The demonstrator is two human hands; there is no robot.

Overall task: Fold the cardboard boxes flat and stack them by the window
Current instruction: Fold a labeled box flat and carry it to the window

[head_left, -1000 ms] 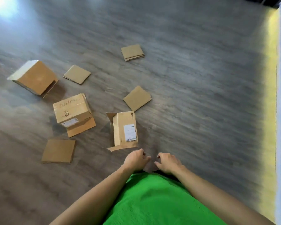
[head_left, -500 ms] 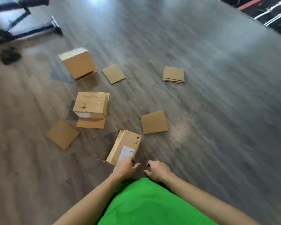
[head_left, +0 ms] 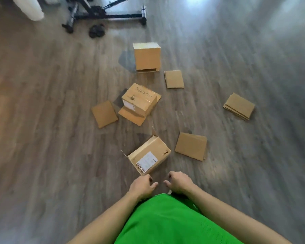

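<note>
- Head view: the near box [head_left: 149, 158] is seen on its side on the floor [head_left: 42, 138], just ahead of both hands, with its long axis running from near-left to far-right and flaps open at the far end.
- The left hand [head_left: 142, 186] is held closest, at the box's near corner; contact cannot be told. The right hand [head_left: 180, 182] is held just right of it, apart from the box.
- Both hands are seen loosely curled, and nothing is gripped.
- "ORICO" is printed on the box beside a white shipping label [head_left: 146, 162], whose text is too small to read.
- An illegible scrawl is seen on the middle box [head_left: 139, 100]; a third box [head_left: 147, 57] stands beyond.
- Flat pieces [head_left: 239, 106] are scattered around; no window is shown.
</note>
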